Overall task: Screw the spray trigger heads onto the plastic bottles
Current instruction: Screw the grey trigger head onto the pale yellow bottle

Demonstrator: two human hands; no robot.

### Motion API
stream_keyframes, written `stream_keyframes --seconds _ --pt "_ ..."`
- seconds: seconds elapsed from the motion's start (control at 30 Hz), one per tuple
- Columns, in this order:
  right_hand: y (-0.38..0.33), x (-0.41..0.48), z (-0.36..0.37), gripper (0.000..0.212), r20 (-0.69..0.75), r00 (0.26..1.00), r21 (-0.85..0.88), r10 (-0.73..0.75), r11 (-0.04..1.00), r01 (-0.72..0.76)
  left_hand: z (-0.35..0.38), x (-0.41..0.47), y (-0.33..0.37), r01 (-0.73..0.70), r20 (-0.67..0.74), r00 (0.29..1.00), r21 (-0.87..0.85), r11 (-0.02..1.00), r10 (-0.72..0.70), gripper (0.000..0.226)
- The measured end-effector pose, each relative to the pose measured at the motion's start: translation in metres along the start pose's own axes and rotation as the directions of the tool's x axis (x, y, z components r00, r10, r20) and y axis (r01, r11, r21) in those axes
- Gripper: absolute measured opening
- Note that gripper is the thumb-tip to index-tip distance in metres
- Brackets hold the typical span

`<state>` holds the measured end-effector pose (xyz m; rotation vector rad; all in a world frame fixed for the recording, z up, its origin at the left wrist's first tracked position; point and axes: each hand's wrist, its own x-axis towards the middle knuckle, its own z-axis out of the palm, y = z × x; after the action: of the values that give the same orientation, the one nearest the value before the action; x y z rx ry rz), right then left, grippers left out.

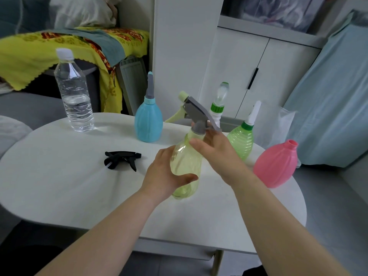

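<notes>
A pale yellow-green clear bottle (185, 162) stands on the white table (59, 188), tilted slightly. My left hand (165, 176) wraps around its lower body. On its neck sits a grey and pale yellow trigger head (196, 110). My right hand (215, 150) holds the grey collar of that head with its fingers. A loose black trigger head (121, 159) lies on the table to the left. A pink bottle (275, 165) with an open neck leans at the right edge.
A blue bottle (149, 124) with a grey nozzle stands behind, a green ribbed bottle (242, 141) with a white nozzle to the right, a white-and-green bottle (218, 108) behind it. A clear capped water bottle (73, 92) stands far left. White cabinets are behind.
</notes>
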<state>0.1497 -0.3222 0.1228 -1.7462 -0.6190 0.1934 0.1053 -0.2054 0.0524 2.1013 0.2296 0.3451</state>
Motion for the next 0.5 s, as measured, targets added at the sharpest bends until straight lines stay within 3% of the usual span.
stream_keyframes --seconds 0.1,0.5 --pt "-0.006 -0.001 -0.003 0.023 0.011 0.999 0.063 -0.041 0.997 0.04 0.0 0.001 0.0 0.001 -0.002 1.0 0.001 1.0 -0.001 0.084" --pt "0.002 0.009 0.001 0.026 -0.052 0.998 0.144 -0.046 0.988 0.053 -0.001 0.001 0.0 0.011 0.01 1.0 -0.022 1.0 -0.011 0.084"
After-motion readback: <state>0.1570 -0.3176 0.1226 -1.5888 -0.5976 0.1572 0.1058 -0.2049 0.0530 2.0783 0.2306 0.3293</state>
